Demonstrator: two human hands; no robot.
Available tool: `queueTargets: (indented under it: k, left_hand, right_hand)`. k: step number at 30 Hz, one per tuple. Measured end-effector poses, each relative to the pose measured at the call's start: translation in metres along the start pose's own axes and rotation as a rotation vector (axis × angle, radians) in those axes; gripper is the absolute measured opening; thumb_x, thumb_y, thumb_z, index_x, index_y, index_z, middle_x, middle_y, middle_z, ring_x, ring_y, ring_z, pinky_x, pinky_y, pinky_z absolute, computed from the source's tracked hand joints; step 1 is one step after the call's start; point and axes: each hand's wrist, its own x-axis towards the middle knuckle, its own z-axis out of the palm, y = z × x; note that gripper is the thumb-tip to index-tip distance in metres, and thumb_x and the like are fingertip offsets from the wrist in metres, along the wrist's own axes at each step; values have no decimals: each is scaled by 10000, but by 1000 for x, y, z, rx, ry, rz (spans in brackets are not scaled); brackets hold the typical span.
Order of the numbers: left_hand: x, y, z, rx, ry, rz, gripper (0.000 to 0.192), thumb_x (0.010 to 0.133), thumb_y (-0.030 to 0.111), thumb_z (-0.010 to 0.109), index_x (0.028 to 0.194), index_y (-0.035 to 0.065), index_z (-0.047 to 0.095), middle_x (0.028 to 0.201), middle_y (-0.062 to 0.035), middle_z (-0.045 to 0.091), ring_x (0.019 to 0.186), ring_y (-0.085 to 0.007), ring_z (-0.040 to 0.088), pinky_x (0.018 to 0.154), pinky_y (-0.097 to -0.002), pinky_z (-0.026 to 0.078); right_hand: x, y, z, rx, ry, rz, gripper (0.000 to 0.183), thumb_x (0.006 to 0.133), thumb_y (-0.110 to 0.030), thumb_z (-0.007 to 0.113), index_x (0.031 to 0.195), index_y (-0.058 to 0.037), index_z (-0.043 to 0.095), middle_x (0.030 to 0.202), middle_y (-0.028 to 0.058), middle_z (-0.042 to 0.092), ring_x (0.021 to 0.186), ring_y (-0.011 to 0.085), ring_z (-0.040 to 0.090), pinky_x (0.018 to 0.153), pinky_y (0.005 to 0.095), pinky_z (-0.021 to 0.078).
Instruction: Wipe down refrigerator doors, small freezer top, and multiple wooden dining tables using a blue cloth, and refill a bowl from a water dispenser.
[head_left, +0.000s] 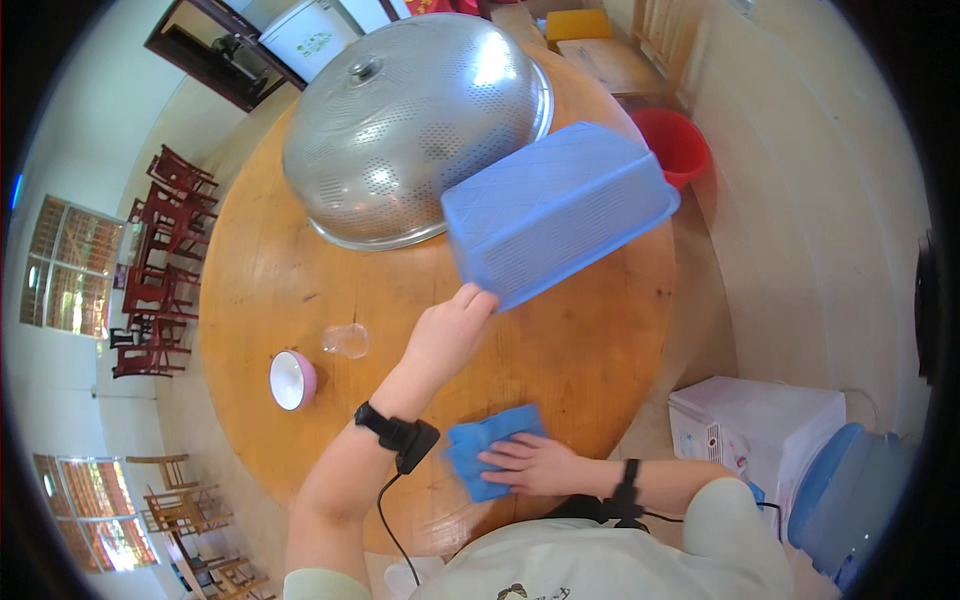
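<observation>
My left hand (450, 330) grips the near left corner of a blue plastic basket (562, 217), which is upside down. The basket overlaps the right side of a large perforated metal dome cover (412, 135) in view; whether they touch, I cannot tell. Under my right hand (536, 463) is a folded blue cloth (491, 431), pressed to the wooden table near its front edge. Fingers lie over the cloth, whose edge is blurred. A pink bowl (292, 380) with a white inside stands at the left, beside a small clear glass or cup (346, 341).
The round wooden table (315, 289) has its edge close to my body. A red bucket (671, 146) stands on the floor past its right side. At lower right are a white box-shaped appliance (757, 409) and a blue water bottle (847, 487). Cables run from both wrist straps.
</observation>
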Motion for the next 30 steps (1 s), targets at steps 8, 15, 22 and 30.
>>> queueTargets:
  k: [8, 15, 22, 30]
  left_hand:
    - [-5, 2, 5, -62, 110, -27, 100, 780, 31, 591, 859, 70, 543, 832, -86, 550, 684, -282, 580, 573, -354, 475]
    - [-8, 2, 37, -25, 97, 23, 80, 773, 81, 599, 829, 91, 542, 799, -69, 543, 656, -279, 578, 553, -366, 475]
    - [-46, -4, 93, 96, 46, 82, 80, 741, 55, 575, 803, 84, 533, 759, -84, 516, 651, -266, 578, 560, -365, 483]
    - [-101, 7, 97, 56, 100, 121, 150, 716, 18, 554, 857, 68, 560, 807, -95, 533, 754, -270, 580, 617, -367, 490]
  right_hand:
    - [-44, 169, -152, -761, 221, 765, 433, 789, -287, 576, 1214, -220, 530, 1337, 102, 425, 1176, 292, 401, 921, 434, 342]
    - [-52, 243, -164, -823, 437, 1141, 457, 832, -281, 564, 1262, -150, 486, 1342, 197, 391, 1152, 368, 407, 954, 461, 351]
    - [-85, 67, -54, -256, 651, 1184, 680, 884, -207, 506, 1415, -19, 125, 1343, 327, 280, 1167, 485, 362, 963, 466, 351]
    - [-77, -91, 64, 341, 627, 1393, 593, 873, -115, 506, 1370, 31, 217, 1338, 221, 354, 1234, 327, 369, 1029, 388, 290]
